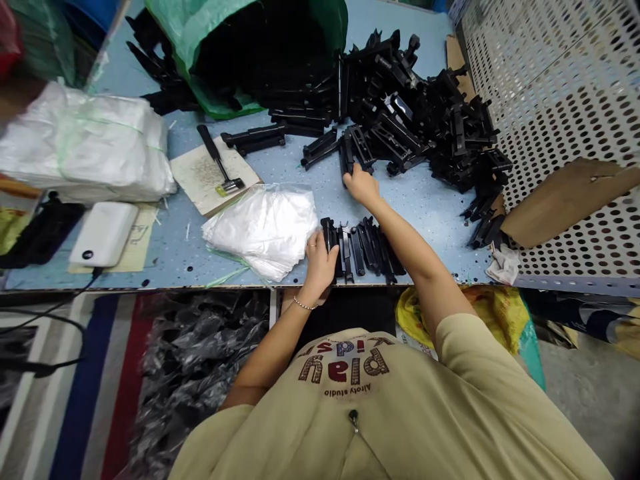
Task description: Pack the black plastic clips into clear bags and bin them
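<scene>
Several black plastic parts lie aligned along the blue surface's near edge, left hand gripping the endmost, right hand gripping another, while a larger heap lies unaligned.

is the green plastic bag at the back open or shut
Open: the green plastic bag has a wide, gaping mouth, with black plastic parts lying at its lower edge.

Left hand has its grip on the end black part of a row by the near table edge; right hand has another black piece at the heap's front. Translucent bags sit beside the left hand, hammer lying on a board (head toward the bags).
</scene>
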